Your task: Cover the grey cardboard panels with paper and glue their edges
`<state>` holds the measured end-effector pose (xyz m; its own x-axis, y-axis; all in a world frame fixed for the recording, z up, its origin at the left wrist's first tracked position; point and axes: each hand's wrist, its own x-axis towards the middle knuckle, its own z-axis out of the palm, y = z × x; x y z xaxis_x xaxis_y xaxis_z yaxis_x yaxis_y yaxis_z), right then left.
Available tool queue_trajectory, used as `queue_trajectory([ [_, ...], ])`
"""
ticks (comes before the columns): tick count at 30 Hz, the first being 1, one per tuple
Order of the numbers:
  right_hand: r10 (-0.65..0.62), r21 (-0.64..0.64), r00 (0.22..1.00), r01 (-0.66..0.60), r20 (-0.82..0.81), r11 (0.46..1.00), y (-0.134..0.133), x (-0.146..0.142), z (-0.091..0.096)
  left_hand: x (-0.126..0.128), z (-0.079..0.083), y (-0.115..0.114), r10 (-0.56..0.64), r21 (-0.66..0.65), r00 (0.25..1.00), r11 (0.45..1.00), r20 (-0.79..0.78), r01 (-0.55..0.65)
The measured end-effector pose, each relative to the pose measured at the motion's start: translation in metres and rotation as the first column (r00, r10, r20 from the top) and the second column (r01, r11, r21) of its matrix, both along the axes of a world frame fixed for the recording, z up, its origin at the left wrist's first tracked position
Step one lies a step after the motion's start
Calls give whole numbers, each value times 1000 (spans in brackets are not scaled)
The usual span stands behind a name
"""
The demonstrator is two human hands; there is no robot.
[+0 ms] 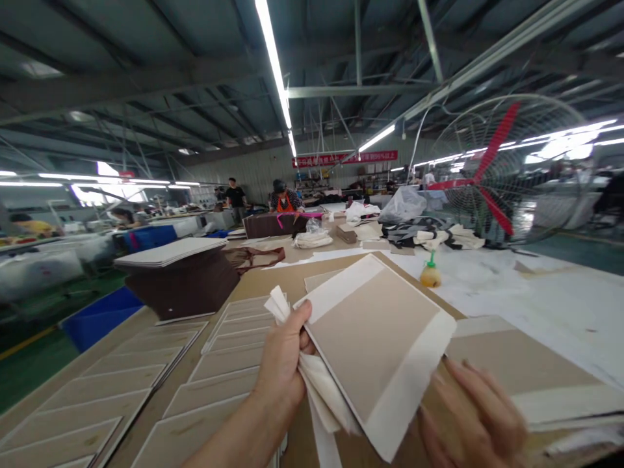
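My left hand [287, 364] is closed on the left edge of a beige board panel [375, 325], thumb on its face. The panel is tilted and has white strips along its upper left and lower right sides. Folded white cloth strips [322, 387] are bunched in the same hand and hang below it. My right hand [478, 416], smeared by motion, is beside the panel's lower right edge. Its fingers look stretched out and apart, and whether they touch the panel is unclear. A similar panel [526, 357] lies on the table to the right.
Overlapping rows of panels [117, 383] cover the table's left side. A dark brown stack [182, 279] topped with white sheets stands behind them. A small bottle with a green nozzle [431, 273] and a large fan [492, 175] are at right. Two people stand farther back.
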<state>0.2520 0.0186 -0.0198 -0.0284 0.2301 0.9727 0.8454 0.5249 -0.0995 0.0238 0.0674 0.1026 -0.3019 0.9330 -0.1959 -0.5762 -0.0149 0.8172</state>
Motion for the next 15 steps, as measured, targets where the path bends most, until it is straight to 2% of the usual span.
queue_trajectory([
  [2, 97, -70, 960, -81, 263, 994, 6, -3, 19, 5, -2, -4, -46, -42, 999, 998, -13, 45],
  [3, 134, -98, 930, -106, 341, 989, 9, -3, 27, 7, -2, -7, -69, -59, 997, 996, -17, 68],
  [4, 161, -116, 911, -126, 379, 985, 12, -3, 33, 8, -2, -9, -90, -66, 996, 994, -23, 88],
  [6, 213, -132, 913, -177, 348, 975, 15, 0, 35, 9, -1, -13, -134, -26, 990, 991, -45, 133],
  [7, 243, -142, 928, -210, 283, 967, 16, 2, 33, 9, 0, -14, -160, 6, 985, 987, -69, 160],
  [9, 273, -172, 961, -264, 32, 949, 17, 10, 28, 5, 2, -17, -215, 43, 965, 974, -152, 224],
  [11, 185, -199, 942, -245, -281, 949, 18, 26, 26, -1, 2, -20, -277, 7, 924, 957, -262, 289],
  [12, 90, -223, 889, -209, -450, 952, 19, 38, 27, -4, 2, -22, -307, -29, 900, 949, -309, 314],
  [13, 4, -247, 796, -192, -605, 950, 21, 52, 29, -8, 1, -25, -335, -61, 879, 940, -339, 334],
  [14, -58, -261, 670, -206, -740, 943, 23, 68, 30, -12, -1, -27, -356, -81, 867, 933, -350, 351],
  [15, -87, -256, 507, -275, -858, 926, 26, 85, 32, -15, -2, -30, -369, -94, 863, 928, -345, 360],
])
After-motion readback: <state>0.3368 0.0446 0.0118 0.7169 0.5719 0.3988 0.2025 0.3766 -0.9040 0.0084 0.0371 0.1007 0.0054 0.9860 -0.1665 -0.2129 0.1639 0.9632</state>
